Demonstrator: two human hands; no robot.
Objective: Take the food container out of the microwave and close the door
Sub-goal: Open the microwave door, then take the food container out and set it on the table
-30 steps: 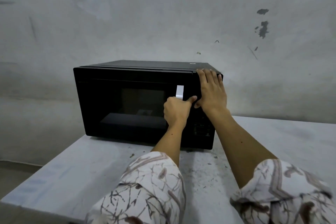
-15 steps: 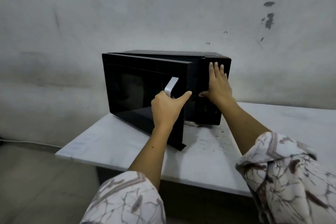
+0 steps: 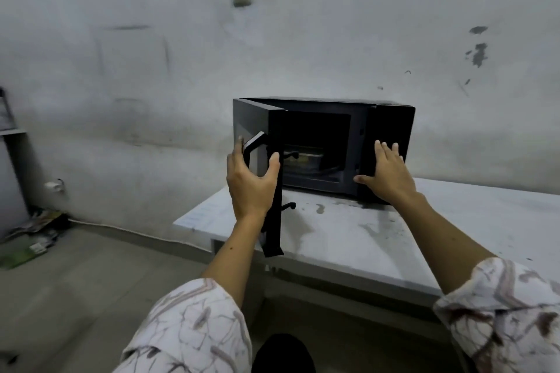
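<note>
A black microwave [image 3: 391,118] stands on a white table [image 3: 357,239]. Its door [image 3: 274,191] is swung wide open toward me, seen nearly edge-on. My left hand [image 3: 251,182] curls loosely around the door handle [image 3: 254,144], fingers behind it and thumb in front. My right hand [image 3: 386,174] lies flat with spread fingers on the control panel at the microwave's right side. Inside the dark cavity a clear food container [image 3: 303,157] with yellowish contents sits on the floor of the oven, partly hidden by the door edge.
The table's left edge lies just left of the door, with bare floor below. Papers and litter [image 3: 33,230] lie on the floor at the left near a cable. A grey wall [image 3: 181,85] runs behind the microwave. The stained tabletop stretches to the right.
The door has swung from shut to wide open, pulled by my left hand. My grip on the handle has loosened. The right hand slid lower on the control panel. The view shifted left.
</note>
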